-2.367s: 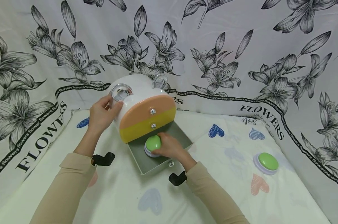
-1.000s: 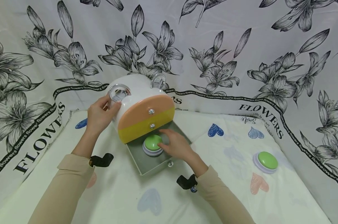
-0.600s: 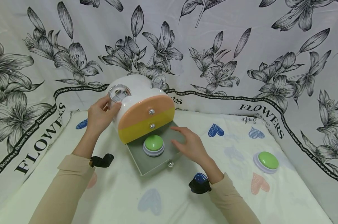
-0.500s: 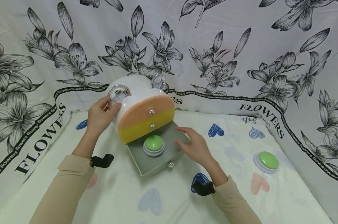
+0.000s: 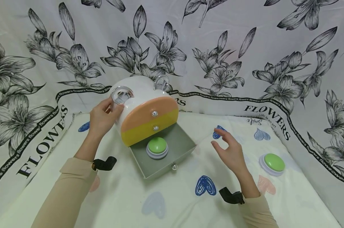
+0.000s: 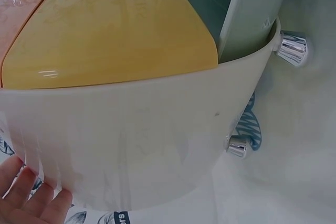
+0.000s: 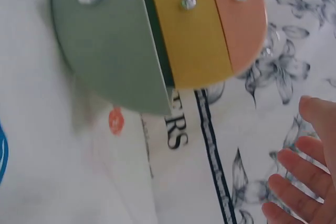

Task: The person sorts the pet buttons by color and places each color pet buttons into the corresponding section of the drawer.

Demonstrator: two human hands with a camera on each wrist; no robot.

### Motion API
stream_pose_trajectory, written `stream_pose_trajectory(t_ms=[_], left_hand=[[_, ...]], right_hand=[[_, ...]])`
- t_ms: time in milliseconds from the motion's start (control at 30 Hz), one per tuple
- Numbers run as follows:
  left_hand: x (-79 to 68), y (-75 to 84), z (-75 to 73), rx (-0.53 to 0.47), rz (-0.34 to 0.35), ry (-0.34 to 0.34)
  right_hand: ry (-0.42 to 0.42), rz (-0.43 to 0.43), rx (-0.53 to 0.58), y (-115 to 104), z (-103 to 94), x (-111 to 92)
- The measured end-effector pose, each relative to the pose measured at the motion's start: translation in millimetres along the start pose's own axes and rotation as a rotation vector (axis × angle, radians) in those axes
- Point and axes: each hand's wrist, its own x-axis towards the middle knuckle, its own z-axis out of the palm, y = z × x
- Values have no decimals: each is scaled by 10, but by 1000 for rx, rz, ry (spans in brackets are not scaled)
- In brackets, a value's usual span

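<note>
A rounded white drawer box (image 5: pixel 141 87) with an orange drawer front (image 5: pixel 144 112) and a yellow one (image 5: pixel 140 131) stands left of centre in the head view. Its green bottom drawer (image 5: pixel 180 144) is pulled out, and a round push button (image 5: pixel 157 145) with a green dome and pale base sits inside. My left hand (image 5: pixel 103 117) rests against the box's left side by a clear ring-shaped ear (image 5: pixel 122 95); several of its fingers (image 6: pixel 52 205) lie on the white wall. To the right of the drawer, my right hand (image 5: pixel 231 152) hovers with spread fingers and holds nothing.
A second green push button (image 5: pixel 274 163) lies on the heart-print cloth (image 5: pixel 186 205) at the right, beyond my right hand. Flower-print fabric (image 5: pixel 206 63) rises behind the box. A chrome knob (image 5: pixel 174 166) projects from the open drawer's front.
My right hand let go of the push button inside the open drawer, drew out and moved right over the cloth. My left hand stays at the box's side.
</note>
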Motion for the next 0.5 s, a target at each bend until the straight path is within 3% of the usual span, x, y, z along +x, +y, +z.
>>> stream_pose_trajectory(t_ms=[233, 500], left_hand=[[-3, 14, -23, 3, -7, -8], [-18, 9, -17, -15, -8, -13]], right_hand=[[98, 63, -57, 262, -227, -116], [128, 185, -118, 531, -438, -270]])
